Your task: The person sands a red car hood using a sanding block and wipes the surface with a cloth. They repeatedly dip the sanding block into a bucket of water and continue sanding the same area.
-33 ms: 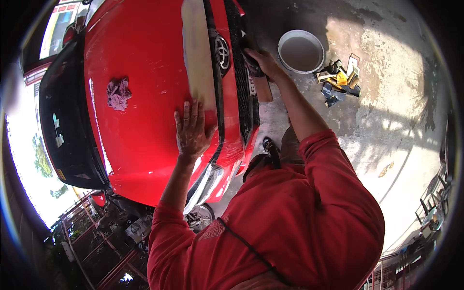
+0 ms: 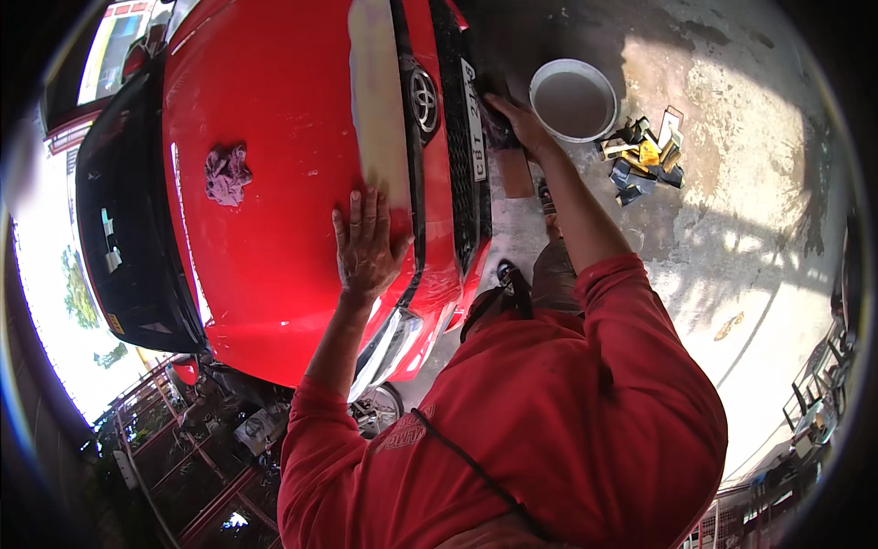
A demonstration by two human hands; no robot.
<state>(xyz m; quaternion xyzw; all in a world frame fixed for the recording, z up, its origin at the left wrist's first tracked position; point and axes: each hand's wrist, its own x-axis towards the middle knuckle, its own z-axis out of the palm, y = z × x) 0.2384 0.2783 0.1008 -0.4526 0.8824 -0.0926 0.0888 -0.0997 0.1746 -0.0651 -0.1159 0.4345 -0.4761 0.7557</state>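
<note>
Gripping the brown block (image 2: 514, 174) just beside the number plate (image 2: 473, 119), the right hand (image 2: 519, 122) could scrape that plate by swinging inward — the left hand (image 2: 364, 252) lies flat, fingers apart, on the red hood (image 2: 265, 274).

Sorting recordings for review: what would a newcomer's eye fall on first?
Probably the glossy red hood, left of centre, with a long beige strip along its front edge. The left hand lies at the strip's near end, and a pale-rimmed bucket stands upper right.
</note>
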